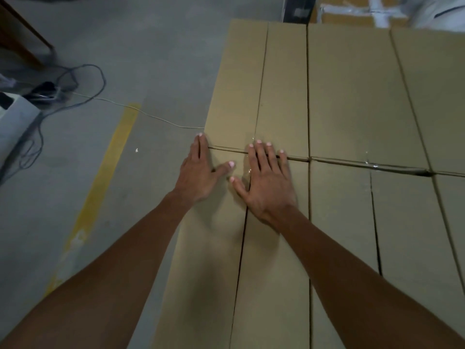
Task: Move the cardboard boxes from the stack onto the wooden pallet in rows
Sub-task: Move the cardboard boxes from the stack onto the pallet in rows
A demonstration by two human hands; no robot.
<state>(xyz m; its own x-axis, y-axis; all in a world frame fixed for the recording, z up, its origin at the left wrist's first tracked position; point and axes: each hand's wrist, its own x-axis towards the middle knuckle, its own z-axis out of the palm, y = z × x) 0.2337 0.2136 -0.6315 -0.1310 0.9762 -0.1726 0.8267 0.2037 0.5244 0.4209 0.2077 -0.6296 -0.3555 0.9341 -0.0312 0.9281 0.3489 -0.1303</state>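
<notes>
The left fingers (200,147) lie straight and together, released, running along the upper left edge of the near-left box (214,248). Their tips reach its far corner. The left thumb (225,168) spreads sideways onto the box top. The right fingers (261,154) are straight and fanned, flat on the same top, with their tips at the cross seam (226,148) where this box meets the far-left box (239,84). The right thumb (236,183) points toward the left thumb, near it but apart. Neither hand grasps anything: the left hand (198,172) rests against the box's edge and the right hand (269,182) presses palm-down on it. Both forearms stretch back to the bottom of the view.

The near-left box has its long axis running away from the person. A dark line (241,248) runs lengthwise under the right palm; it is probably the join of two top flaps, though it could be a gap between two narrower boxes. A glint of clear tape (247,171) shows between the hands.

The cardboard boxes (352,96) form a flat layer filling the right side, in a near row and a far row, all long axes pointing the same way. What they stand on is hidden.

To the left lies a concrete floor (151,59) with a yellow line (108,185), dark cables (83,79), a thin white cord (151,117) and a pale device (15,117).
</notes>
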